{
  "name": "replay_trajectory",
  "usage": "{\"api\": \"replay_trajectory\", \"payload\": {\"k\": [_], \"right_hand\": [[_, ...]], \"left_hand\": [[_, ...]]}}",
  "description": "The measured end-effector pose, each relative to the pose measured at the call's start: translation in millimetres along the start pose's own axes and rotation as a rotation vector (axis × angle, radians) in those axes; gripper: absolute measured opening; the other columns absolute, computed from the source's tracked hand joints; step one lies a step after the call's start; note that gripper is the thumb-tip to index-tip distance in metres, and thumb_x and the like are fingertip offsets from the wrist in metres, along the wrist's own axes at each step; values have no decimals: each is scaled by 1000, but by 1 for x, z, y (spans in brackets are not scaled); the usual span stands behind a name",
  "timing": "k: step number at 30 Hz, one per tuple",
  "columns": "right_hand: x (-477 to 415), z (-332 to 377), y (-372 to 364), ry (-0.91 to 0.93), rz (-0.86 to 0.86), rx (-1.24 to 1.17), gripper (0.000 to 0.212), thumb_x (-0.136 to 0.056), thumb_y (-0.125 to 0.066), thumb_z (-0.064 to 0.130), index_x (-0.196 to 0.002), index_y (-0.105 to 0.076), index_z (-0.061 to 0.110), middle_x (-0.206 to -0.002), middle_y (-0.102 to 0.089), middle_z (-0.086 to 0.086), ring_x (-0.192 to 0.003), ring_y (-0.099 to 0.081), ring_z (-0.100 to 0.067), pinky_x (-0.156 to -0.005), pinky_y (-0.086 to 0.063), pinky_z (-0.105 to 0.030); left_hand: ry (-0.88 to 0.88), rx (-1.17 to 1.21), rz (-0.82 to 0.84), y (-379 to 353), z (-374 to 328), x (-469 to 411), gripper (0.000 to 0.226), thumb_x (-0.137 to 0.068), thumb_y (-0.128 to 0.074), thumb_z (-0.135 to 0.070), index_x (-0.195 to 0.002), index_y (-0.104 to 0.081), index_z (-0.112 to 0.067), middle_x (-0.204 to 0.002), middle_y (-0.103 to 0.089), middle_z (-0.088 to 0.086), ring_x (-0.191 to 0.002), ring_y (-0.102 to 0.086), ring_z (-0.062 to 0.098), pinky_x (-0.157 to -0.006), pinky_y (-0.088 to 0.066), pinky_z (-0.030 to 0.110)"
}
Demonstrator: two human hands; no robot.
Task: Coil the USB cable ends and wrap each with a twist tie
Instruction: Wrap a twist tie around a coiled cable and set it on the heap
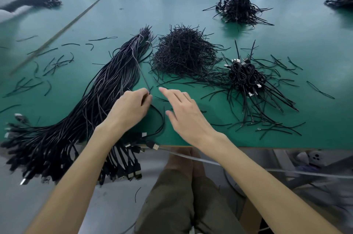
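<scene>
You look to be starting a coil. Your left hand pinches a single USB cable that runs far-left into the bundle, with slack looped between your hands. Your right hand hangs over the surface, fingers spread (gripping nothing). Next, probably: wind the loop, then reach farther for the twist-tie pile.

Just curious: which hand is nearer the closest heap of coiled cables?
Right. The right hand is open just left of the heap; the left hand pinches a cable farther left.
</scene>
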State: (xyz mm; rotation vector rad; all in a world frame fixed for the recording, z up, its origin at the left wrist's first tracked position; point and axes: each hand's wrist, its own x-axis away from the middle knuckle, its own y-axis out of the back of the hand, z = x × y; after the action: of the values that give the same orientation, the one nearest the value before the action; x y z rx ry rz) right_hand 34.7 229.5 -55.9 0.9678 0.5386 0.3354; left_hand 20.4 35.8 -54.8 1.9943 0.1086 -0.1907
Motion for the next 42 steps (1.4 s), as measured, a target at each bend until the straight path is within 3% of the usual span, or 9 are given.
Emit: {"api": "replay_trajectory", "payload": {"k": [4, 8, 12, 15, 21, 25, 34, 37, 42], "right_hand": [[-5, 11, -10, -28, 24, -11, 53, -102, -56, 19, -151, -38, 9, -139, -49, -8, -127, -44, -25, -107, -39, -39], [-12, 19, -22, -101, 50, 156, 45, -103, -54, 37, -137, -48, 8, -124, -51, -8, -114, -45, -25, -101, -41, -37], [-22, 28, -26, -155, 65, 187, 21, -100, -60, 16, -117, -51, 9, -115, -50, -9, -101, -46, -24, -85, -43, -33], [-30, 33, -22, -163, 116, 270, 34, -85, -64, -7, -109, -48, 10, -110, -54, -11, -90, -44, -22, -73, -37, -30], [-44, 45, -12, -110, 328, 517, 45, -76, -71, -7, -114, -51, 1, -109, -54, -18, -79, -47, -24, -67, -42, -32], [-50, 31, 9, -139, 418, 565, 42, -78, -65, -14, -117, -53, -4, -99, -45, -16, -58, -31, -15, -58, -41, -29], [-15, -22, 52, -253, 288, 608, 40, -82, -58, -17, -108, -43, 10, -97, -33, -10, -53, -39, -14, -44, -28, -25], [-4, -30, 61, -258, 265, 582, 40, -86, -61, -13, -97, -35, 14, -100, -35, -8, -57, -49, -14, -45, -35, -23], [11, -37, 68, -210, 218, 552, 36, -89, -61, -10, -101, -39, 15, -103, -42, -6, -65, -60, -14, -54, -50, -24]], "left_hand": [[36, 42, -97, -4, 0, 1, 30, -105, -51, -35, -86, -58, -14, -70, -61, 3, -64, -57, 27, -57, -43, 39], [41, -75, -230, -5, 9, -6, 17, -100, -62, -24, -107, -64, -9, -103, -64, 8, -95, -61, 30, -86, -49, 45], [155, -374, -139, 1, 35, -23, 59, -99, -62, -34, -149, -41, -9, -149, -35, 16, -140, -29, 37, -117, -18, 51], [241, -387, -28, 2, 57, -35, 62, -108, -41, -38, -159, -24, -6, -166, -21, 15, -154, -15, 33, -123, -11, 55], [234, -440, -37, -1, 72, -47, 58, -106, -40, -7, -160, -20, -7, -169, -18, 10, -157, -13, 28, -124, -18, 50], [220, -454, -73, -4, 73, -48, 70, -97, -45, 6, -161, -18, -6, -169, -18, 12, -157, -12, 28, -125, -19, 50], [243, -423, -92, -6, 77, -47, 68, -99, -43, 1, -162, -18, -9, -169, -18, 9, -157, -11, 24, -126, -17, 48], [239, -409, -109, -6, 76, -45, 68, -99, -42, 1, -162, -19, -9, -169, -19, 8, -157, -11, 24, -126, -16, 48], [240, -386, -132, -6, 74, -46, 67, -99, -40, 1, -162, -20, -11, -169, -20, 6, -157, -11, 22, -126, -16, 47]]}}
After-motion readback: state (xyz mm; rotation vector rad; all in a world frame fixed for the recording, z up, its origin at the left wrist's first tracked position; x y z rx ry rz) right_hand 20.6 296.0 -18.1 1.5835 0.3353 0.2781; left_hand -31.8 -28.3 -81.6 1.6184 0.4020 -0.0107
